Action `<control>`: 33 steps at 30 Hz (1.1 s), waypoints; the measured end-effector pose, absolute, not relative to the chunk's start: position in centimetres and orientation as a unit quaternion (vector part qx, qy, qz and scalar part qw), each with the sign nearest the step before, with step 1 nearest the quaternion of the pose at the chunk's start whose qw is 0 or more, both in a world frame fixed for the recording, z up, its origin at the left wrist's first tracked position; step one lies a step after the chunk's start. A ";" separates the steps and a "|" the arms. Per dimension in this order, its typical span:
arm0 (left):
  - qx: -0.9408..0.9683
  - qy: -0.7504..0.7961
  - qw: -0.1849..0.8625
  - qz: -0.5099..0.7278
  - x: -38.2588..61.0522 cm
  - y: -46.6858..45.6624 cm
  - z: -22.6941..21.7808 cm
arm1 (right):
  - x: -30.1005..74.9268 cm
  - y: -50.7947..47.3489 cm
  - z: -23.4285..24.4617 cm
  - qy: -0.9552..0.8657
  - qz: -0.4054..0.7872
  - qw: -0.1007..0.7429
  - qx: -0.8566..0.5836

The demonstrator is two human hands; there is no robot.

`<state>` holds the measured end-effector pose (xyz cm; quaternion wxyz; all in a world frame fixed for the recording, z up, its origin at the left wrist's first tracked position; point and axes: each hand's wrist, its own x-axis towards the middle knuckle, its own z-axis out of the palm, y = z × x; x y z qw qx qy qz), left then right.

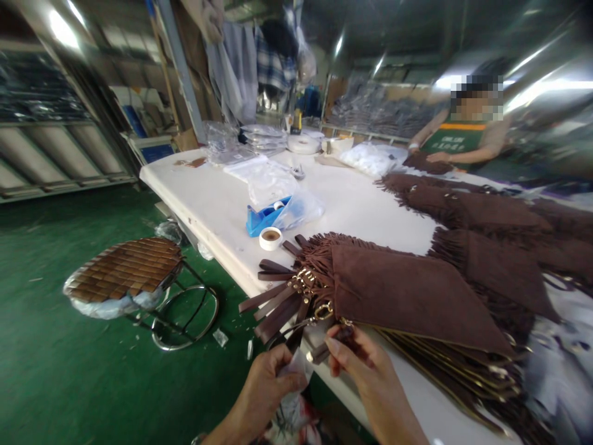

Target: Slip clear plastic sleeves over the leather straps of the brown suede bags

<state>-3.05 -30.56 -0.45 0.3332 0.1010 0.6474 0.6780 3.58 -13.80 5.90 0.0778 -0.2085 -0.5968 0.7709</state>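
Note:
At the table's near edge, my left hand is closed on a thin white sheet, paper or plastic, I cannot tell which. Close by on its right, my right hand pinches a dark brown strap below the clasps. The fingers hide part of that strap. Just beyond lies a stack of brown fringed pouches, with gold zips along the near side. Several brown wrist straps with gold clasps fan out from its left end over the table edge.
A blue tape dispenser, a white tape roll and clear plastic bags lie on the white table. More fringed pouches cover the right. A stool stands left; a person works opposite.

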 end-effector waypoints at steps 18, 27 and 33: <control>0.128 0.772 0.265 0.564 -3.1 -30.3 1.2 | 3.8 -13.2 5.5 -0.656 0.731 0.038 -0.186; 0.144 0.791 0.267 0.532 -2.8 -30.3 1.7 | 3.9 -13.0 5.5 -0.673 0.715 0.030 -0.184; 0.152 0.805 0.249 0.516 -2.8 -30.5 1.6 | 4.2 -12.7 6.1 -0.734 0.651 0.025 -0.195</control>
